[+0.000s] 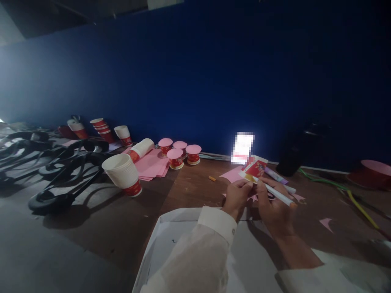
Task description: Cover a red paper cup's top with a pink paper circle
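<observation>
My left hand [237, 198] is closed around the lower edge of a red-and-white printed paper cup [255, 167], which lies tilted, its full shape partly hidden by my fingers. In a writing grip, my right hand [275, 211] holds a white marker [279, 195] with an orange end. The marker's front end is at the cup's pale rim, where a yellow patch shows. Beneath the cup is pink paper [230, 174]. A purple tube [276, 176] lies just behind my right hand, and dark scissor handles show partly under it.
A small orange cap [212, 178] lies left of my hands. Several short red cups with pink discs [175, 154] stand near the blue wall. Further left are pink sheets [151, 165], stacked paper cups [122, 173] and black ring-shaped parts [55, 199]. A lit phone [242, 147] leans behind; a white tray [161, 240] sits in front.
</observation>
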